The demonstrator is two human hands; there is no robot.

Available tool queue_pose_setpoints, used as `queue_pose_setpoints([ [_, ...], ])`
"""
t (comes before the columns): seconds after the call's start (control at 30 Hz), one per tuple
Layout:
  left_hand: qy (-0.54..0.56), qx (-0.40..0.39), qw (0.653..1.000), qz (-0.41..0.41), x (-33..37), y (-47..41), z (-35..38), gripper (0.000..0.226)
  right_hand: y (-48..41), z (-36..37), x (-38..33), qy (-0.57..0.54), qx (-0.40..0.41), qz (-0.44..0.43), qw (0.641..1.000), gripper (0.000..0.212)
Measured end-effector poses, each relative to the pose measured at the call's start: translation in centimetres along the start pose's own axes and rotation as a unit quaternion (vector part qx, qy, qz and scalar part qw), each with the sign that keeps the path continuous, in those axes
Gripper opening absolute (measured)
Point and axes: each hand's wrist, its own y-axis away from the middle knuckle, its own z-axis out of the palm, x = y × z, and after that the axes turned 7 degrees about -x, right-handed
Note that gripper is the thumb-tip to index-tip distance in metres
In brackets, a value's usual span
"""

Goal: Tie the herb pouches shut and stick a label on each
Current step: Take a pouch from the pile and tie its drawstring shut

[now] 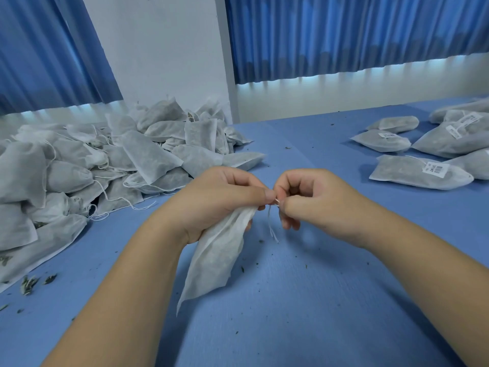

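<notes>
In the middle of the view, above the blue counter [304,300], the left hand [219,197] grips the gathered neck of a white herb pouch [217,255], its fingers [254,193] curled round the bunched fabric with the thumb pressed along the top. The body of the pouch hangs down and toward the camera from that hand, its lower corner pointing at the counter. Just beside it, the right hand [312,197] has its fingers closed in a pinch on the thin white string [272,226] at the pouch's mouth, and a loose end of the string dangles below between the two hands. On the left of the counter lies a large heap of pouches [105,160] with loose strings trailing from many of them, and dried herb flakes [29,282] lie scattered near its front edge. On the right, well apart from the hands, lie several pouches [420,172] bearing white labels [436,169]. Blue curtains [344,35] hang behind the counter on either side of a white wall [158,49].
</notes>
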Motion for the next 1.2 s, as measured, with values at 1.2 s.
queue_pose_setpoints([
  [1.2, -0.109, 0.159, 0.981, 0.008, -0.1, -0.4, 1.5, 0.023, -0.7, 0.8, 0.8, 0.135, 0.174, -0.038, 0.975, 0.017],
])
